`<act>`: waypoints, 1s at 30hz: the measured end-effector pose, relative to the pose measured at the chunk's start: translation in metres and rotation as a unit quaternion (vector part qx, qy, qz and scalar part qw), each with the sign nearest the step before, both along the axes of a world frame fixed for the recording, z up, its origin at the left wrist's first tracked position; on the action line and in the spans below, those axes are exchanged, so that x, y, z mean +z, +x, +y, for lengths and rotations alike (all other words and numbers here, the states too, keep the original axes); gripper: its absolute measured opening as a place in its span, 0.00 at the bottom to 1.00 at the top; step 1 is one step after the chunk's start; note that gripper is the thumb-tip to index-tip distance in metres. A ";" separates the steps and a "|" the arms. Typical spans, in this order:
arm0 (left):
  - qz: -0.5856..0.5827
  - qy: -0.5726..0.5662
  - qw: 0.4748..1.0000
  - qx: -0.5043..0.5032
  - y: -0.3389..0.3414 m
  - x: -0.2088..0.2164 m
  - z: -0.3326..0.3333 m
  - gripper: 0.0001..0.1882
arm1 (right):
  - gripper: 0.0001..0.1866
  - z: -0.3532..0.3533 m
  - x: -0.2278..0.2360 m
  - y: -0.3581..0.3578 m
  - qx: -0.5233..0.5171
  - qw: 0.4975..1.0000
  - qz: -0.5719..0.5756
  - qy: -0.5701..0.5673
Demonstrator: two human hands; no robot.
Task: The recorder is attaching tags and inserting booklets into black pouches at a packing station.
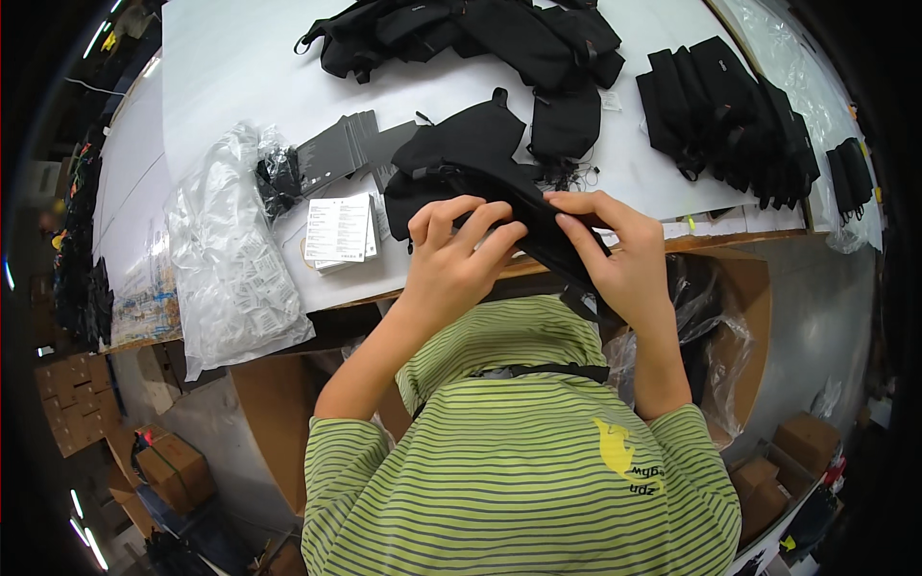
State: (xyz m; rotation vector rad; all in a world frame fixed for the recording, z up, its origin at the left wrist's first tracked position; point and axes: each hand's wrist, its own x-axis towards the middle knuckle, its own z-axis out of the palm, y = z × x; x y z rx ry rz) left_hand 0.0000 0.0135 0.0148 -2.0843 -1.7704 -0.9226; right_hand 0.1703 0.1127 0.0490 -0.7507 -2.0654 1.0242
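Note:
Both my hands are on a black fabric bag at the front edge of the table, part of it lying on the white top and part hanging over the edge toward me. My left hand grips its near side, fingers bent over the cloth. Thumb and forefinger of my right hand pinch the bag's long edge on the right. What lies inside the bag is hidden. Left of it sits a stack of white printed cards, with a fanned pile of dark grey cards behind.
A clear plastic bag of small white packets lies at the left. More black bags are heaped at the back and lined up at the right. Open cardboard boxes stand below the table edge.

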 end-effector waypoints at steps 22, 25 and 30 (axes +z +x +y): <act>-0.026 -0.226 0.967 -0.119 -0.005 0.033 -0.032 0.10 | 0.06 -0.006 -0.006 -0.031 0.075 0.989 0.041 0.124; -0.084 -0.316 0.943 -0.065 -0.010 0.047 -0.041 0.13 | 0.09 0.004 -0.004 -0.034 0.180 0.981 0.066 0.026; -0.191 -0.287 0.939 -0.017 -0.036 0.054 -0.049 0.13 | 0.40 0.029 -0.046 -0.002 0.277 0.945 0.051 -0.168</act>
